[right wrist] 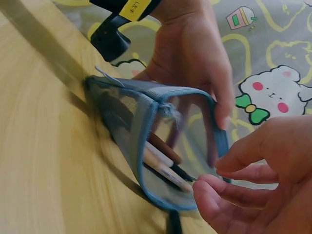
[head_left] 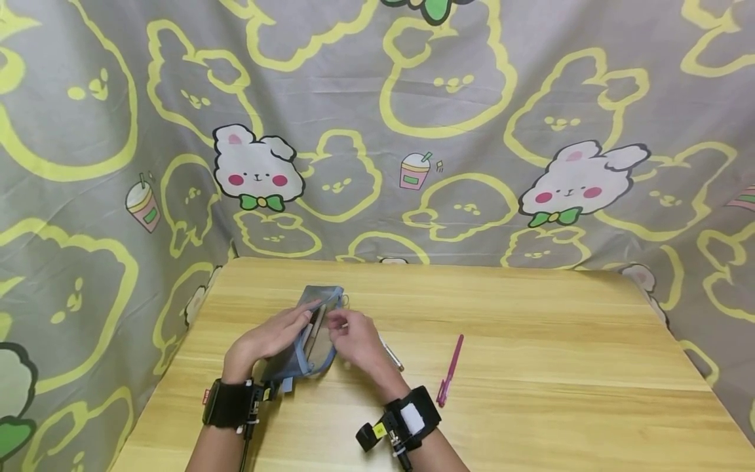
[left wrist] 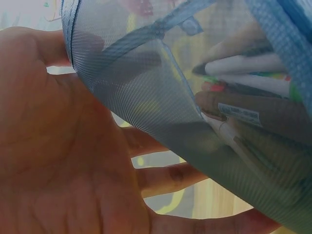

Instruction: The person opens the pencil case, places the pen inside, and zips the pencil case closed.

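Observation:
A blue mesh pencil case (head_left: 287, 360) with its mouth gaping lies tilted on the table, several pens (right wrist: 168, 168) inside it. My left hand (head_left: 276, 337) grips the case along its left side, the thumb and fingers around the mesh wall. Through the mesh, the left wrist view shows more pens (left wrist: 253, 78) close to the left palm (left wrist: 68, 146). At the opposite side of the mouth is my right hand (head_left: 356, 337), its fingers loosely bent and nothing visible between them. The right thumb (right wrist: 243, 153) overlaps the blue rim (right wrist: 222, 141) in the right wrist view.
To the right of the case lies a magenta pen (head_left: 451, 370). A slim whitish pen (head_left: 393, 357) is partly hidden behind the right forearm. A grey patterned curtain (head_left: 366, 164) borders the wooden table (head_left: 560, 367) at the back and sides.

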